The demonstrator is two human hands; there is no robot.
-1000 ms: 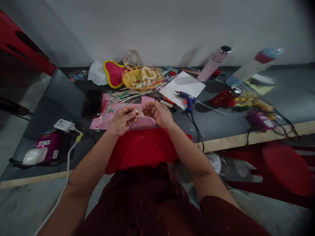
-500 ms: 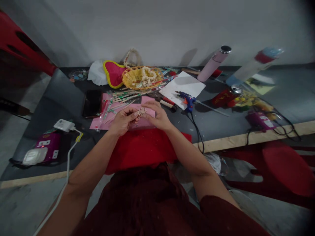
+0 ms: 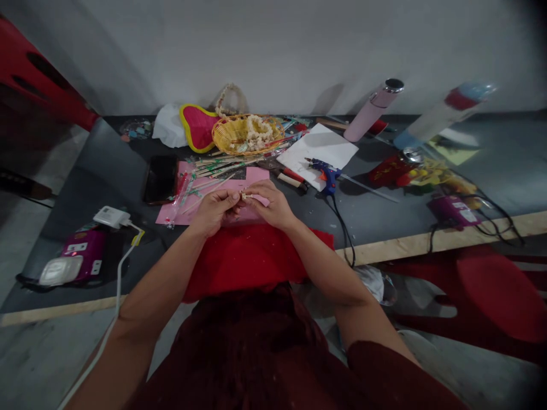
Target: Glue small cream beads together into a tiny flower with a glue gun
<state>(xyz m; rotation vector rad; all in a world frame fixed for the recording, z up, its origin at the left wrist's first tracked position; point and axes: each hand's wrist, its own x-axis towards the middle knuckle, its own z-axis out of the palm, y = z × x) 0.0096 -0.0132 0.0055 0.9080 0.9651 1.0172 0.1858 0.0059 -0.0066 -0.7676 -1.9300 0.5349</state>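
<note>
Both hands meet low over the middle of the front edge of a dark grey worktop (image 3: 367,219), the left hand (image 3: 217,212) and the right hand (image 3: 274,205) turned toward each other, with thumbs and fingers pinched on one small thing between them. That thing is a small cream bead piece (image 3: 244,196), pale and knobbly; the fingers cover much of it, so its full shape cannot be told. It sits at the tip of the left thumb, with the right thumb and fingertips closing on it from the other side, and it is held up above a pink sheet (image 3: 256,173) that lies on the worktop. Nearer the body, a red cloth (image 3: 256,259) hangs over the front edge, below the wrists. Beyond the hands, toward the back edge, stands a yellow wicker basket (image 3: 224,135) with a cream beaded strand (image 3: 258,135) in it, similar in colour to the held piece. Thin sticks (image 3: 217,166) lie between basket and hands. A black smartphone (image 3: 161,179) lies to the left, beside the pink sheet. To the right, a blue glue gun (image 3: 328,175) lies partly on a white sheet (image 3: 320,142), its cord running to the front edge. Near the left front corner sits a purple socket block (image 3: 93,250).
</note>
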